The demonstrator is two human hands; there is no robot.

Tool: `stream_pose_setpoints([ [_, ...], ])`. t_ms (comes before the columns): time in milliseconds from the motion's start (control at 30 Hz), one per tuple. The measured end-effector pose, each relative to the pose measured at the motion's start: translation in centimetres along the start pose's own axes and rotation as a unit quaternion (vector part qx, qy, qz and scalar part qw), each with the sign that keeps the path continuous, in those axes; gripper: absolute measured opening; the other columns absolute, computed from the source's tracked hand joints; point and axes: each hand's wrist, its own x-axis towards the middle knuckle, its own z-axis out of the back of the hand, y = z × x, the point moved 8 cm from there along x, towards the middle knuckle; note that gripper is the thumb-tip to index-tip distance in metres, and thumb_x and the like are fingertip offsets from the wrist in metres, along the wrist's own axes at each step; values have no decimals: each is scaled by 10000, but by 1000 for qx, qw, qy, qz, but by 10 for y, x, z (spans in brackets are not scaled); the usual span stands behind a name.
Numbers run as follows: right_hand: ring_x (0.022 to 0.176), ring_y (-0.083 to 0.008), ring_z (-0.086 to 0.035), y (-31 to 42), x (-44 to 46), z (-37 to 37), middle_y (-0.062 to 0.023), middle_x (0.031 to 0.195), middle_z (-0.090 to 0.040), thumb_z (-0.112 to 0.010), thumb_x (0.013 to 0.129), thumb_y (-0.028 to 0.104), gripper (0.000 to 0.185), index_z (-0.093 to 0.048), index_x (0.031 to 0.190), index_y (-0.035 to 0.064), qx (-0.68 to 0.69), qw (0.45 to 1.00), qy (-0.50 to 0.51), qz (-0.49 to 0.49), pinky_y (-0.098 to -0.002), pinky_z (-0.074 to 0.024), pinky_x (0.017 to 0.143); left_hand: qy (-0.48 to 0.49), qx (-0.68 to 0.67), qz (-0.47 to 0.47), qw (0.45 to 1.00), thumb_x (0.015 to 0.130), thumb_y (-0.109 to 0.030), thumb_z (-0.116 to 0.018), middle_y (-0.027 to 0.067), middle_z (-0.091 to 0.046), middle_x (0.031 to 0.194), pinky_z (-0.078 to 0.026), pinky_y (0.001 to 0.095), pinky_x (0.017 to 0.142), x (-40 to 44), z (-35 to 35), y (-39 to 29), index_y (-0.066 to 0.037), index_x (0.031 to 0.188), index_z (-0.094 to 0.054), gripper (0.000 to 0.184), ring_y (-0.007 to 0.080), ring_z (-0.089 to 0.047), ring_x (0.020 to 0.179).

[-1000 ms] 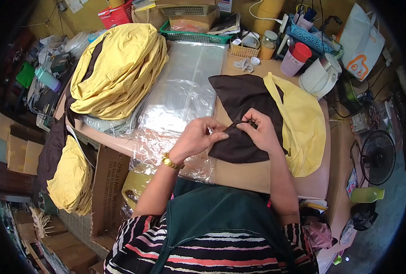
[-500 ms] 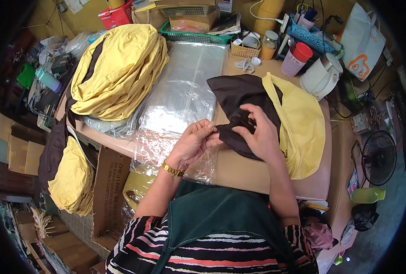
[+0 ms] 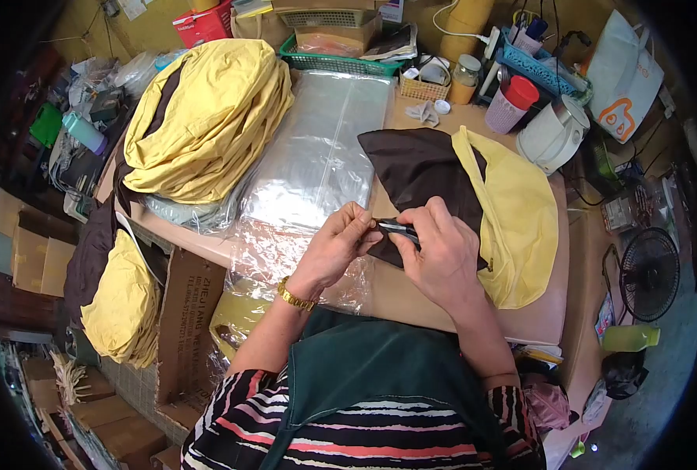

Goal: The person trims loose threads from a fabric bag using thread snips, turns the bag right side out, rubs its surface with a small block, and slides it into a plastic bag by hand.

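Note:
A dark brown and yellow fabric piece lies on the table, its brown part (image 3: 415, 160) at the left and its yellow part (image 3: 525, 235) at the right. My left hand (image 3: 337, 247) is closed, thumb and finger pinching the brown fabric's near edge. In my right hand (image 3: 446, 254) is a small pair of thread snips (image 3: 396, 227). The blades point left and reach the pinched edge, close to my left fingertips. Whether they touch a thread there is too small to tell.
A stack of folded yellow fabric (image 3: 207, 117) stands at the left, beside clear plastic sleeves (image 3: 317, 149). Along the back are a green basket (image 3: 341, 64), a glass jar (image 3: 464, 78), a red cup (image 3: 522, 92) and a white kettle (image 3: 552, 133). A fan (image 3: 650, 274) is far right.
My right hand has turned and moved left and down, bringing the snips' blades to the brown edge. The left hand still pinches the fabric, nearly in the same place.

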Motion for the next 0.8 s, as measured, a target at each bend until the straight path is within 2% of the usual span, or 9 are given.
stream_pose_setpoints([
  [233, 624, -248, -578, -1, -2, -4, -64, 821, -498, -757, 687, 89, 289, -526, 861, 76, -3, 1000, -15, -11, -357, -460, 576, 24, 49, -59, 997, 1010, -254, -504, -19, -526, 842, -448, 209, 707, -8, -12, -12, -56, 940, -492, 211, 41, -529, 789],
  [333, 624, -264, -582, -9, -5, -14, -65, 826, -509, -751, 690, 73, 277, -527, 854, 74, 13, 1000, 4, -28, -367, -467, 582, -8, 101, -40, 994, 1008, -240, -508, 4, -568, 877, -456, 211, 694, -13, -13, -13, -48, 925, -495, 209, 40, -534, 819],
  [467, 793, -336, -615, -73, -19, -51, -122, 963, -537, -721, 775, 123, 321, -526, 1024, 67, 90, 981, -89, -144, -423, -496, 658, -5, 209, -89, 974, 1002, -207, -518, 44, -610, 977, -472, 205, 680, -14, -5, -26, -39, 901, -505, 196, 47, -555, 789],
  [533, 873, -366, -616, -120, -45, -86, -153, 1058, -532, -708, 811, 253, 451, -485, 1163, 82, -3, 979, -16, -202, -457, -508, 733, -73, 225, -3, 972, 992, -187, -535, 85, -608, 1097, -475, 202, 653, -7, 38, -7, -25, 899, -525, 188, 58, -553, 707],
  [567, 887, -362, -617, -134, -54, -93, -152, 1059, -534, -703, 817, 274, 451, -487, 1165, 86, -19, 979, 12, -203, -460, -507, 743, -57, 165, -1, 985, 984, -124, -529, 135, -610, 1099, -538, 225, 686, -1, 59, 9, 9, 912, -533, 152, 101, -627, 739],
  [600, 901, -359, -619, -142, -59, -96, -150, 1059, -537, -699, 823, 295, 452, -489, 1167, 90, -36, 978, 40, -204, -463, -507, 753, -59, 165, -1, 985, 984, -124, -529, 135, -610, 1099, -538, 225, 686, -1, 60, 12, 9, 912, -533, 152, 101, -627, 739],
  [667, 897, -351, -619, -157, -63, -98, -146, 1043, -545, -701, 823, 301, 462, -487, 1176, 94, -20, 977, 38, -211, -456, -507, 754, -39, -132, 70, 988, 974, -56, -510, 181, -627, 1037, -591, 267, 789, -4, 56, 34, 37, 888, -535, 130, 168, -675, 894],
  [700, 893, -342, -620, -160, -61, -97, -142, 1027, -552, -704, 823, 308, 472, -486, 1185, 98, -8, 976, 31, -217, -449, -508, 754, -13, -213, 92, 973, 961, -13, -504, 206, -623, 1027, -579, 309, 899, -4, 50, 40, 51, 867, -540, 119, 238, -665, 1006],
  [800, 867, -317, -623, -159, -58, -86, -124, 994, -565, -713, 822, 286, 434, -526, 1158, 85, 49, 964, -30, -260, -421, -506, 742, 14, -302, 124, 945, 966, -26, -506, 219, -597, 1131, -571, 326, 899, -8, 36, 47, 58, 871, -561, 139, 242, -670, 959],
])
